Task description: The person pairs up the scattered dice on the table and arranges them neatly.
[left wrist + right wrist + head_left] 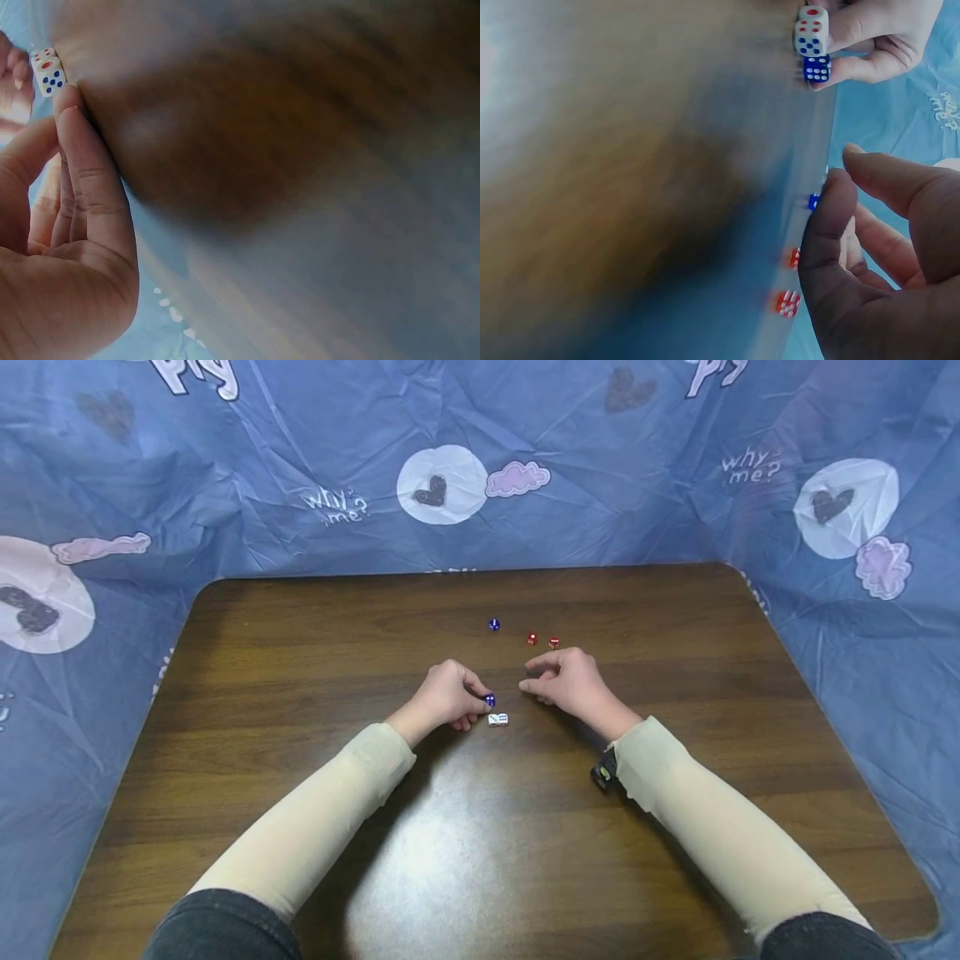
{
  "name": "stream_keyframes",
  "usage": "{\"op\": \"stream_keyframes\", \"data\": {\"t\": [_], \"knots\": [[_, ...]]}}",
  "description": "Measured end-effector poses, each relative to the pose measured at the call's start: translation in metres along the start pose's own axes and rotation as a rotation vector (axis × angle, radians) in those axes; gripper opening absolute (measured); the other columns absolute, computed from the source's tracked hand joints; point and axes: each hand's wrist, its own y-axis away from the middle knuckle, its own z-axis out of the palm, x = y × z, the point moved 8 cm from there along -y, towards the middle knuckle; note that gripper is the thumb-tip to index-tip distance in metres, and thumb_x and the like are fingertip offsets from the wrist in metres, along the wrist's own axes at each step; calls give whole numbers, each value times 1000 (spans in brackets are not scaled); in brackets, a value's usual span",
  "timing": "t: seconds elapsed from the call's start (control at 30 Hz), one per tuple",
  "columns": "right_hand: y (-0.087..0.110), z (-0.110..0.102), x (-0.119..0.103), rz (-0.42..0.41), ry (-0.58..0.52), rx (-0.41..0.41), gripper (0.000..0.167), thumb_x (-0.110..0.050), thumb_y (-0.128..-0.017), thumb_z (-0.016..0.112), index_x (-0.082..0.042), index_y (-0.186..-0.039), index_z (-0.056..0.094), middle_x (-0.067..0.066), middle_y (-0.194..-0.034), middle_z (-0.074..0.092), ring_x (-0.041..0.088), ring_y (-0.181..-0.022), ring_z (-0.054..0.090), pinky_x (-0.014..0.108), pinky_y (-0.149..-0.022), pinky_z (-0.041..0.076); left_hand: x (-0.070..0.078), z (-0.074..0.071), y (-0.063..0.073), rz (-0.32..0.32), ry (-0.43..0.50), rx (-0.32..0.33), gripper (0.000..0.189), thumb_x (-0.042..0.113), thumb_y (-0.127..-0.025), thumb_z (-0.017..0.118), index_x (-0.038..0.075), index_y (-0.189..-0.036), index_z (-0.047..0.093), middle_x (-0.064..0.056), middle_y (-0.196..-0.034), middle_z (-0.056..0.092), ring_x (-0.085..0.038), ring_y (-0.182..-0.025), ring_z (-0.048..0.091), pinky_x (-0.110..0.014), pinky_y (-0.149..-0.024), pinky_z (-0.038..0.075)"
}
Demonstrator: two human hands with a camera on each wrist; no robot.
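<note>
My left hand (450, 693) holds a blue die (490, 700) between thumb and finger, low over the table. Just in front of that die, on the near side, two white dice (498, 719) lie side by side. In the right wrist view, the blue die (817, 69) appears right beside the white dice (811, 31). My right hand (568, 681) hovers a little to the right, thumb and forefinger apart, nothing between them. Beyond its fingertips two red dice (532, 638) sit on the tabletop, near each other. Farther back and to the left is another blue die (494, 624).
The brown wooden table (300, 635) has rounded corners. A blue printed cloth (300, 435) hangs behind it and down the sides. A dark wrist camera (603, 772) is strapped below the right wrist.
</note>
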Motion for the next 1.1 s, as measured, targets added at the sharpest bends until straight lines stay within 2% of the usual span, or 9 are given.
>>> {"op": "stream_keyframes", "data": {"t": [0.17, 0.27, 0.53, 0.73, 0.87, 1.0, 1.1], "knots": [[-22, 3, -12, -18, -36, 67, 37, -23, -90, 81, -4, -121, 73, 4, -70, 72, 19, -62, 69, 33, -58, 57, -1, 1, -2, 7, -14, -3, 12, 3, -86, 82, 6, -98, 80, -12, -64, 69, -21, -49, 67, -33, -49, 60], [-36, 5, -18, -2, -63, 105, 39, -24, -91, 81, -5, -123, 72, 4, -68, 71, 19, -61, 69, 30, -58, 56, -1, 1, -3, 14, -15, -4, 12, 3, -86, 82, 6, -98, 80, -11, -64, 69, -21, -50, 67, -33, -49, 60], [-63, 8, -26, 73, -104, 184, 40, -26, -92, 80, -6, -126, 72, 7, -69, 71, 21, -63, 70, 26, -56, 51, -3, 1, -3, 17, -21, -9, 11, 4, -87, 82, 6, -97, 80, -11, -64, 69, -21, -50, 67, -33, -49, 60], [-76, 12, -24, 145, -142, 236, 37, -23, -90, 82, -5, -121, 73, 9, -74, 72, 20, -64, 71, 24, -58, 55, -3, 0, -1, 13, -21, -15, 10, 4, -88, 81, 6, -98, 80, -11, -65, 69, -22, -51, 67, -34, -49, 60], [-81, 15, -24, 165, -116, 244, 37, -23, -89, 83, -3, -119, 74, 8, -74, 73, 16, -62, 71, 30, -64, 59, -4, 0, -2, 1, -19, -12, 11, 4, -88, 81, 5, -98, 80, -11, -65, 69, -22, -51, 67, -34, -50, 60], [-83, 16, -24, 177, -57, 250, 38, -24, -88, 83, -3, -119, 74, 6, -73, 73, 13, -60, 70, 36, -75, 57, -4, 0, -2, 2, -10, -6, 12, 3, -87, 81, 5, -99, 80, -12, -65, 69, -23, -51, 67, -34, -49, 60], [-85, 16, -25, 183, -30, 258, 37, -22, -88, 83, -2, -118, 74, 7, -75, 73, 13, -59, 70, 34, -74, 57, -3, -1, -1, 4, -4, -1, 14, 2, -86, 81, 4, -100, 80, -13, -65, 69, -24, -51, 67, -34, -49, 60]]}}
